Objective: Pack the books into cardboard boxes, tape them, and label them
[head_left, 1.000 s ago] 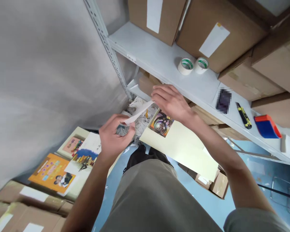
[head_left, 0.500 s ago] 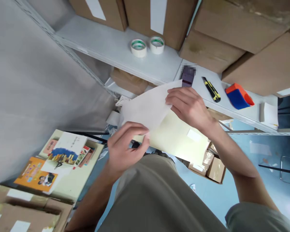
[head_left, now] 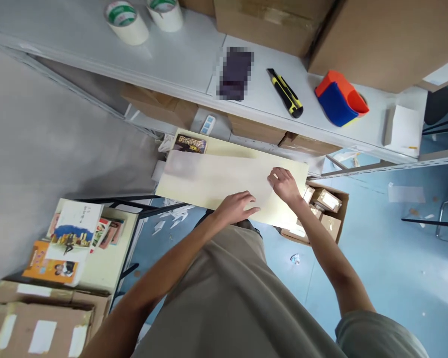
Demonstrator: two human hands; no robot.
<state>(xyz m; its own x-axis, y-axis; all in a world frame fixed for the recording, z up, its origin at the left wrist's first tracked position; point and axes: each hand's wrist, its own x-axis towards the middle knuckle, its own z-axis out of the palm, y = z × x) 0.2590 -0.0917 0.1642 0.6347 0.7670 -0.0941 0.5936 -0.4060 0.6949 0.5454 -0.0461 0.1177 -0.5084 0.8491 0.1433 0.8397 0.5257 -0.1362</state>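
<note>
A pale yellow board (head_left: pixel 283 171) juts out below the grey shelf, and a thin white sheet of paper (head_left: pixel 216 176) lies flat on it. My left hand (head_left: pixel 236 208) rests on the sheet's near edge with fingers stretched out flat. My right hand (head_left: pixel 284 184) sits at the sheet's right corner, fingers curled and pinching it. A small book with a dark cover (head_left: pixel 189 144) lies at the board's far left corner.
The grey shelf (head_left: pixel 179 59) carries two tape rolls (head_left: pixel 126 21), a yellow-black utility knife (head_left: pixel 284 92), an orange-blue tape dispenser (head_left: pixel 339 98) and a white pad (head_left: pixel 403 130). Cardboard boxes stand behind. Books (head_left: pixel 72 233) lie on a low table at left. An open carton (head_left: pixel 323 206) sits on the blue floor.
The white sheet was held up in the air between both hands; now it lies spread flat on the yellow board with both hands on its near edge. The view swung right.
</note>
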